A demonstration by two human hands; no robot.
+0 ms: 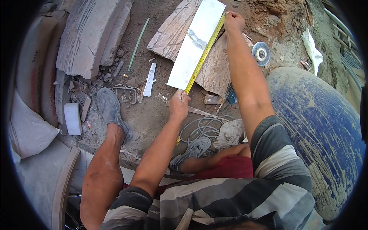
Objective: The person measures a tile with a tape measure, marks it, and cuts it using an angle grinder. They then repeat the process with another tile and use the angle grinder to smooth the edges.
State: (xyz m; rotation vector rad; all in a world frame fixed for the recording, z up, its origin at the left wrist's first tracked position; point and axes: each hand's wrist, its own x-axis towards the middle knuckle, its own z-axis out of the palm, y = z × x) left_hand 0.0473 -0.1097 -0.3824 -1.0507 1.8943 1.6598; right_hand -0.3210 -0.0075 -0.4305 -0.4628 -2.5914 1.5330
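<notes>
A white tile (184,61) with a grey patch lies slantwise across rough stone slabs (165,40). Along its right edge runs a yellow measuring tape (205,55), pulled out straight. My left hand (179,104) grips the tape at the tile's near end, fingers closed. At the far corner my right hand (234,22) pinches the other end of the tape between thumb and fingers. Whether the tape's case sits inside my left hand is hidden.
A large mud-streaked blue drum (314,126) stands at the right. An angle grinder disc (261,53) lies beside my right forearm. Thick stone slabs (86,38) and sacks (38,65) are on the left. Coiled cable (199,128) and a white offcut (149,79) lie on the dirt.
</notes>
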